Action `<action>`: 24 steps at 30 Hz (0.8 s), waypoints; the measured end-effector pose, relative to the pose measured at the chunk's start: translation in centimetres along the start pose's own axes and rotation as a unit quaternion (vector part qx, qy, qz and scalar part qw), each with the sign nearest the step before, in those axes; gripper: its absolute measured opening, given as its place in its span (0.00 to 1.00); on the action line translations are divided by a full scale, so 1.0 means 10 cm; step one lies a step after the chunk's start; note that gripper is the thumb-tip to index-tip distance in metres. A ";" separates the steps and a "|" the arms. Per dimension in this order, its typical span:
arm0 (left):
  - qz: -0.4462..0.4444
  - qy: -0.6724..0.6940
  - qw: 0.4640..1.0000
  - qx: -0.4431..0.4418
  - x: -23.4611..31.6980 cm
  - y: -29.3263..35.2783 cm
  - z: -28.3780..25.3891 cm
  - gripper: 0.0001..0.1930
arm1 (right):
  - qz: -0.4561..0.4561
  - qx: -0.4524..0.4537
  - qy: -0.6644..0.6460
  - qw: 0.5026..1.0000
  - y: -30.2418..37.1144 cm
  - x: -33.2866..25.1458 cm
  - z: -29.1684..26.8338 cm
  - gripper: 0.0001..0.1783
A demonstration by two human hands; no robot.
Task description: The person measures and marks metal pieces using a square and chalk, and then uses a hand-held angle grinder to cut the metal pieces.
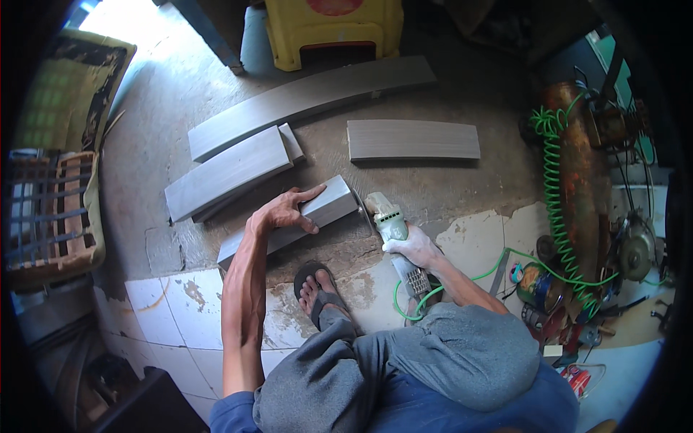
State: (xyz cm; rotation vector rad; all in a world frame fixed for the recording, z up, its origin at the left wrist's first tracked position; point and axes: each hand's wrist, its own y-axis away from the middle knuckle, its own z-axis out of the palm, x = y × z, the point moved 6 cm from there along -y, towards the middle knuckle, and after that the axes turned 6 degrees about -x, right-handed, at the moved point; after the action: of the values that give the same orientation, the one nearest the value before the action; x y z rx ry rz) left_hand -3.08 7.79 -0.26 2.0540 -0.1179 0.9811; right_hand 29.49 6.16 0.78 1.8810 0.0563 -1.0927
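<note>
My left hand (280,212) lies across a grey rectangular metal bar (333,200), its thumb on the near side and its fingers over the top. This bar slants up to the right on the floor, ahead of my sandalled foot. In my right hand (416,247) is a pale green angle grinder (390,222), gripped round its body. Its thin disc (364,212) stands edge-on beside the bar's right end; whether they touch I cannot tell. Beyond my left hand lies another grey bar (231,172) on top of a further piece, partly hidden.
A long grey bar (310,101) and a shorter one (413,140) lie farther off. A yellow stool (334,32) stands behind them. At right are a rusty cylinder (570,173), a coiled green hose (552,195) and cluttered tools. A plastic crate (54,216) stands at left.
</note>
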 end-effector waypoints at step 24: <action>-0.114 0.706 0.456 0.530 -1.29 1.57 -0.83 0.51 | -0.007 0.079 -0.167 0.983 0.34 0.00 -0.33 0.20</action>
State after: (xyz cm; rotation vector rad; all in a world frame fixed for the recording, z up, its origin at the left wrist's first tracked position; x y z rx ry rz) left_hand -23.30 0.43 4.00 1.1430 2.0232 2.5827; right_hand 33.20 6.70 3.70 1.8109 -0.2151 -1.4455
